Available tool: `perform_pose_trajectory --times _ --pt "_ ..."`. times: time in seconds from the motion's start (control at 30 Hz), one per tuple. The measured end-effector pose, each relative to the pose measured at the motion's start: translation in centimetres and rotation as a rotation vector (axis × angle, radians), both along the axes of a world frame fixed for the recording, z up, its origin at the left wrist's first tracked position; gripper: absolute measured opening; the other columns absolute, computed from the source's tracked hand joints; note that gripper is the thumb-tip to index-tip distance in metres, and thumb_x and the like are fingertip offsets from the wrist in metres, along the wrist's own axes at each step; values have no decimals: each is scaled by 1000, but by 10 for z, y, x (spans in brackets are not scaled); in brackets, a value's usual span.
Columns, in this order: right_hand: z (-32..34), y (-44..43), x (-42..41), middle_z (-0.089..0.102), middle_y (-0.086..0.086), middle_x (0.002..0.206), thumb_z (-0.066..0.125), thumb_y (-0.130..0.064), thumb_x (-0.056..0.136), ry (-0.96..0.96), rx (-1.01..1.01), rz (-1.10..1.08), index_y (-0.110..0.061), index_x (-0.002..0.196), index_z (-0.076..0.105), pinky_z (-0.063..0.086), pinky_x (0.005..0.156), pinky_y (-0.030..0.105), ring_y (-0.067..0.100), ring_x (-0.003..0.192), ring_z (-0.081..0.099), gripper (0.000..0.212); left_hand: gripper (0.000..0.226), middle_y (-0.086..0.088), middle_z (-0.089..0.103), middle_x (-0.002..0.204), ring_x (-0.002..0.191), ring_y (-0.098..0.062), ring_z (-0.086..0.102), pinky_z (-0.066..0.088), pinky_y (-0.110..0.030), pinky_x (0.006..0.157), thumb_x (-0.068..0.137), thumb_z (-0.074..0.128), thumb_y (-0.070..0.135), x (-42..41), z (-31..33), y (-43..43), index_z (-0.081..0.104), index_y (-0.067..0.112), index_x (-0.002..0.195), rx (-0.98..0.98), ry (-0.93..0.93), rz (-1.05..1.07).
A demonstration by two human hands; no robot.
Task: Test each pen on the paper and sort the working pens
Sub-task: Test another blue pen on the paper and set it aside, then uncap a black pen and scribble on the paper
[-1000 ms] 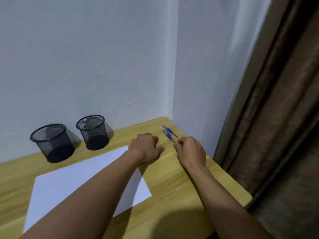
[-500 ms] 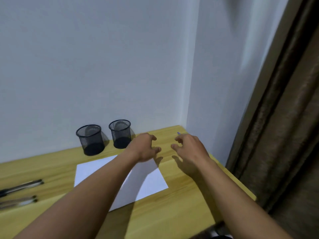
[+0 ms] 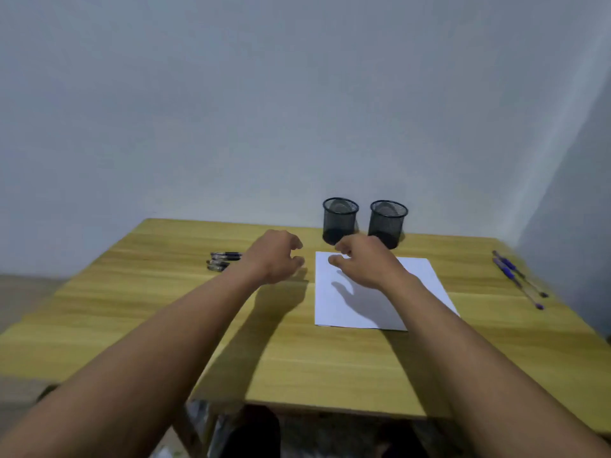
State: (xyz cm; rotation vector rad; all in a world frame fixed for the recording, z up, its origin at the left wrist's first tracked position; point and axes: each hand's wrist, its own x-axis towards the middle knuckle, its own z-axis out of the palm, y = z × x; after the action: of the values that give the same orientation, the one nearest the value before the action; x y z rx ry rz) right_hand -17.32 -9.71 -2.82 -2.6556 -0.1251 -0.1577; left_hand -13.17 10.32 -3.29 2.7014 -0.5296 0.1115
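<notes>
Wood grain ran across the desk (image 3: pixel 330 365), its near edge cutting off above a dark, cluttered floor, and a plain pale wall (image 3: pixel 264 94) closed the room behind it, turning a corner at far right. Both bare forearms came in from the bottom corners, reaching forward and converging over the middle of the tabletop. White paper (image 3: pixel 423 285) lay flat right of centre, and the right hand (image 3: pixel 367 262) hovered over its far left corner, knuckles up, throwing a shadow on the sheet. Its fingers (image 3: pixel 337 259) were curled loosely with a gap between thumb and forefinger, nothing held! The left hand (image 3: pixel 274 256) matched it just off the paper's left edge, over bare wood, fingers half bent and parted, empty too. And the pens sat out on both flanks: the black pens (image 3: pixel 223 260) bunched together just left of the left hand, near its wrist, partly hidden behind it, while the blue pens (image 3: pixel 515 276), two side by side, lay angled near the right edge of the desk, well apart from the right hand. Further back, two black mesh cups (image 3: pixel 340 216) stood upright side by side against the wall, just beyond the right hand's fingertips; whether anything was in them could not be told.
</notes>
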Motion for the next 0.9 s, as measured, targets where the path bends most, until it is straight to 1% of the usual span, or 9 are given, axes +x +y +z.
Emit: perform_pose_trajectory --times 0.17,0.23,0.3,0.37,0.47,0.57,0.63,0.73,0.9 --pt "-20 79 16 68 8 130 66 -33 96 41 -8 132 -13 133 65 53 97 39 26 116 64 42 37 -6 72 115 107 -26 64 52 -35 88 83 64 17 -3 -17 75 69 17 120 12 3 166" --pt "-30 104 21 69 7 124 65 -31 95 38 -32 163 -17 129 66 55 88 38 25 104 66 37 36 -8 71 114 107 -28 64 52 -35 86 84 63 16 -5 -25 96 69 17 120 15 -1 217" --pt "-41 122 23 68 5 116 61 -27 95 19 -52 177 -20 121 68 53 75 35 24 92 65 29 34 -9 70 114 106 -29 64 52 -35 85 86 60 15 -6 -32 111 69 18 118 18 -9 244" --pt "-50 135 24 68 6 112 57 -24 94 -7 -88 184 -21 116 70 50 70 34 27 91 65 26 31 -9 71 112 103 -30 65 53 -37 83 87 58 17 -6 -40 123 70 20 115 14 -5 261" --pt "-60 144 28 70 7 107 53 -22 96 -39 -153 208 -20 108 72 56 75 39 28 91 65 23 30 -8 70 109 98 -30 65 54 -40 81 89 55 21 -5 -51 132 67 22 115 30 4 281" --pt "-65 148 34 71 7 103 53 -19 97 -77 -189 231 -16 104 72 58 76 42 28 91 65 20 26 -6 70 106 94 -30 65 54 -41 78 90 53 26 -3 -55 136 68 22 111 53 -43 278" --pt "-68 149 36 70 7 101 53 -16 96 -84 -200 229 -14 99 70 57 75 43 29 91 64 18 25 -5 66 103 94 -29 63 53 -40 77 90 52 24 -1 -55 138 69 20 109 91 -67 268" --pt "-73 152 39 68 9 98 51 -13 95 -62 -218 220 -11 93 69 56 73 41 31 90 63 18 26 -5 63 103 98 -28 60 54 -42 81 92 52 26 2 -56 142 70 22 111 164 -67 267" --pt "-77 153 42 67 10 110 52 -14 97 -107 -212 217 -11 110 70 56 80 42 30 102 61 22 19 -4 63 106 101 -26 57 51 -40 79 92 61 25 3 -58 145 71 22 108 185 -95 258"
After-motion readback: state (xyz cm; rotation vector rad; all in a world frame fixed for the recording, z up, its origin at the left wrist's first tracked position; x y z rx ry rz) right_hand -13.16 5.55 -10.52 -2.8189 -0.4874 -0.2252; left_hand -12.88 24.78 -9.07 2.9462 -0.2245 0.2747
